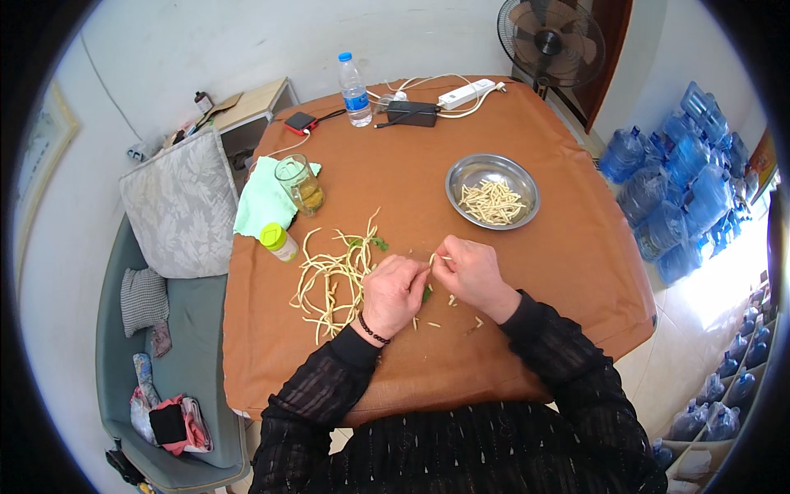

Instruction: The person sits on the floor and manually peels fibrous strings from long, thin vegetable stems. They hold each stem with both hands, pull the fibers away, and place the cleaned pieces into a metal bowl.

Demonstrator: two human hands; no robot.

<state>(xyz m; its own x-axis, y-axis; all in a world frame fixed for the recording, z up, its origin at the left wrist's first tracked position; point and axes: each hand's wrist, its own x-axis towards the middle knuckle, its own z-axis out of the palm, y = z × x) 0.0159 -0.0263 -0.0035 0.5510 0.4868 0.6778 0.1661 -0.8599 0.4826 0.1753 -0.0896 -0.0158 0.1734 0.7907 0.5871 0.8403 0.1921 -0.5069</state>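
While brown tabletop [568, 272] leaves room toward its right edge, the left hand [392, 292] and right hand [469, 273] pinch a pale bean [433, 258], and the far steel bowl [484, 168] holds cut pieces [494, 203].

2 lanes showed free on the brown tabletop [576, 263]: middle, between bean pile [350, 265] and steel bowl [477, 171], and right of the right hand [471, 270]. Bowl stood ahead of that hand; pile, jar [279, 242] and glass mug [300, 185] obstructed left. Bottle [355, 92], black adapter [412, 114], power strip [467, 94] crowded far end.
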